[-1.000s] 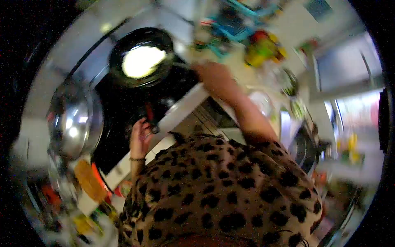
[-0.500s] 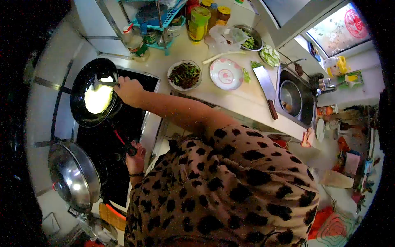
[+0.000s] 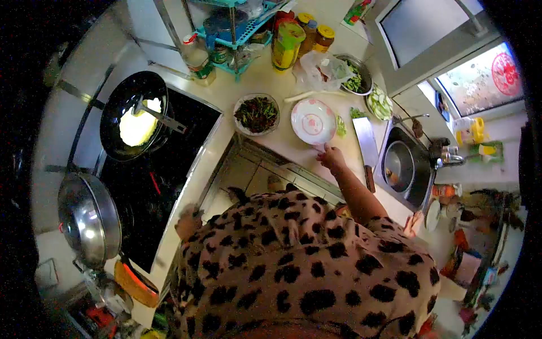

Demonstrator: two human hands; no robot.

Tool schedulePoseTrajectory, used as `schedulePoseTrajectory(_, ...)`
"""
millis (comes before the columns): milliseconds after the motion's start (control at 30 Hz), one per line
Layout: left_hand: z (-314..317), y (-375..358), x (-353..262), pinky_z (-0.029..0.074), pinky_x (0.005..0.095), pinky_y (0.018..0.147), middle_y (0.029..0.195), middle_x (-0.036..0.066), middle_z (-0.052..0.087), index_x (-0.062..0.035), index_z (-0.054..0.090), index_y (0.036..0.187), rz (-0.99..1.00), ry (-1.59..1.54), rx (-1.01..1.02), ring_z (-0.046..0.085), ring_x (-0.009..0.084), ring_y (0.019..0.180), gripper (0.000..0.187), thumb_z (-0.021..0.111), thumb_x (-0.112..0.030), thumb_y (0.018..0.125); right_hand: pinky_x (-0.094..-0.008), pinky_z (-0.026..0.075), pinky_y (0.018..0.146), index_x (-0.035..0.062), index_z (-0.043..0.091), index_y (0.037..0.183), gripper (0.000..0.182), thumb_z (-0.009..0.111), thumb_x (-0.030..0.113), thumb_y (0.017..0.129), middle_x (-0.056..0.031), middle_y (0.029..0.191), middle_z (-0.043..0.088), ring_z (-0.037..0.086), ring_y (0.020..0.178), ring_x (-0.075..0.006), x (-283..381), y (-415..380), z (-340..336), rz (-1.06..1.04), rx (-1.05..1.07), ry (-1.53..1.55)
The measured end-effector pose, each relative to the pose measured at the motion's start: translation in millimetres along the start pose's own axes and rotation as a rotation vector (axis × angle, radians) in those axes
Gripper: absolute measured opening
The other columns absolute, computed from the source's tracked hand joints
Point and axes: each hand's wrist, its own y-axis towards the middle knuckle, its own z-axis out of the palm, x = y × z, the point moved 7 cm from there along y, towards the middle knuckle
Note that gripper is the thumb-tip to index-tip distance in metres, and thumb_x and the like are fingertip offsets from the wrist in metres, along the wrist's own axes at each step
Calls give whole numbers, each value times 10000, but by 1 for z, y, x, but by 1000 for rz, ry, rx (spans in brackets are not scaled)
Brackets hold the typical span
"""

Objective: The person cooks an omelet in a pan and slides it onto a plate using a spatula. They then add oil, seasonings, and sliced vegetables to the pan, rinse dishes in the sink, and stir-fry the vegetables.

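Observation:
My right hand [image 3: 331, 158] is at the near rim of a white plate with pink patterning [image 3: 312, 122], its fingers closed on the edge. The plate appears to rest on the counter. My left hand [image 3: 189, 221] is beside the stove's front edge, away from the pan handle; its fingers are blurred. In the black wok [image 3: 111, 133] lies a pale yellow egg-like sheet [image 3: 137, 129]. A metal spatula [image 3: 169, 122] leans in the wok with nobody holding it, its handle over the rim.
Left of the plate is a bowl of dark leafy vegetables [image 3: 257, 114]. To its right lie a cleaver [image 3: 367, 141] and the sink [image 3: 420, 195]. A lidded steel pot [image 3: 90, 220] stands on the stove's near side. Jars [image 3: 288, 45] line the back.
My right hand has let go of the spatula and moved right to the plate. My left hand has released the wok handle and drawn back. The view has shifted.

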Motion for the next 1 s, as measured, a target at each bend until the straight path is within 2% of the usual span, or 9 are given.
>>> schedulePoseTrajectory(100,-6,1,-57,433,510,815,993,167,604,-92,505,1148,209,139,-154,606,314,881,500,577,-430,786,-308,452,531,-2,505,1058,397,493,359,894,-113,801,598,566,648,-187,-28,123,-2,-395,220,-63)
schedulePoseTrajectory(200,-72,-25,-156,401,509,836,952,134,627,-88,506,1162,499,65,-431,594,318,906,462,553,-396,821,-292,433,511,13,495,1076,354,499,317,895,-94,785,579,541,618,-170,7,101,9,-295,183,18)
schedulePoseTrajectory(267,-69,-6,-185,416,496,830,965,128,626,-78,493,1170,325,-111,-81,585,317,930,439,538,-365,841,-282,420,497,23,489,1089,328,502,288,895,-81,774,567,525,597,-159,13,83,-2,-279,174,92)
schedulePoseTrajectory(433,-89,-22,-246,494,435,754,1000,143,603,-95,381,1294,591,-789,51,613,277,817,479,497,-339,900,-257,389,464,49,473,1120,283,512,217,895,-48,747,535,483,546,-132,74,-17,24,-381,363,119)
schedulePoseTrajectory(633,-124,-51,-226,526,406,784,1317,154,388,-115,140,1400,458,-1702,224,572,266,1001,596,470,-286,933,-264,404,476,31,410,1225,350,475,163,908,-64,758,556,487,535,-129,187,-161,171,-472,839,-405)
schedulePoseTrajectory(667,-128,-56,-212,559,424,743,1290,209,394,-223,-125,1395,494,-1701,336,611,325,919,653,351,-140,956,-292,460,519,14,351,1307,453,485,159,899,-109,793,594,542,562,-165,187,-164,188,-441,897,-470)
schedulePoseTrajectory(700,-126,-65,-194,559,424,743,1290,209,394,-223,-125,1395,493,-1707,338,611,325,919,653,351,-140,956,-292,460,519,14,351,1307,453,485,159,899,-109,793,594,542,562,-165,185,-166,207,-439,895,-475)
schedulePoseTrajectory(800,-149,-99,-138,566,412,738,1260,228,420,-193,-66,1401,440,-1793,46,625,342,871,620,345,-103,945,-370,457,767,-25,455,1194,366,497,185,898,-179,946,588,572,866,-274,201,-198,270,-1013,1014,-719)
schedulePoseTrajectory(1000,-161,-160,-35,579,433,722,1263,241,400,-11,104,1357,209,-2159,-456,569,369,1006,572,417,-70,882,-417,460,813,-15,441,1162,403,573,176,833,-225,1047,529,557,909,-376,243,-230,394,-1737,527,-770)
